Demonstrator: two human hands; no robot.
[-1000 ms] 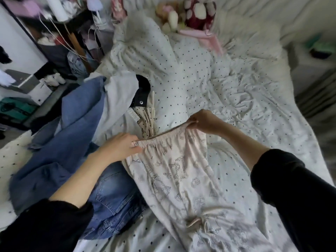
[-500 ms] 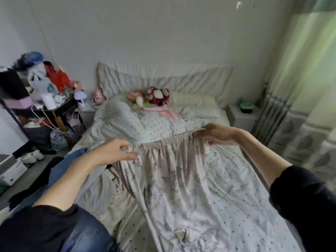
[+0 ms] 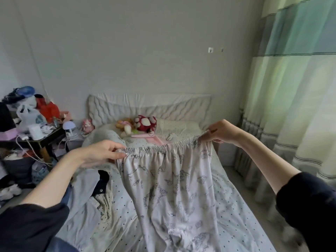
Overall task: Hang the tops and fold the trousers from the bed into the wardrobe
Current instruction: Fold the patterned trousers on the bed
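Observation:
Pale pink pyjama trousers (image 3: 174, 188) with a line-drawn print hang in the air above the bed (image 3: 236, 215). Their elastic waistband is stretched wide between my hands. My left hand (image 3: 101, 153) pinches the left end of the waistband. At the right end, slightly higher, my right hand (image 3: 221, 131) pinches it too. The legs drape down toward the bottom of the view. More clothes lie on the bed at the left: a light grey top with a black collar (image 3: 101, 180) and a beige dotted garment (image 3: 103, 200). No wardrobe is in view.
Soft toys (image 3: 143, 122) and pillows sit at the head of the bed. A cluttered dark side table (image 3: 36, 137) with bags, cables and a small lamp stands at the left. Curtains (image 3: 291, 106) hang along the right side. A narrow strip of floor runs between bed and curtains.
Both hands lifted the trousers off the bed by the waistband and pulled it wider apart. My view rose from the bedclothes to the wall and headboard.

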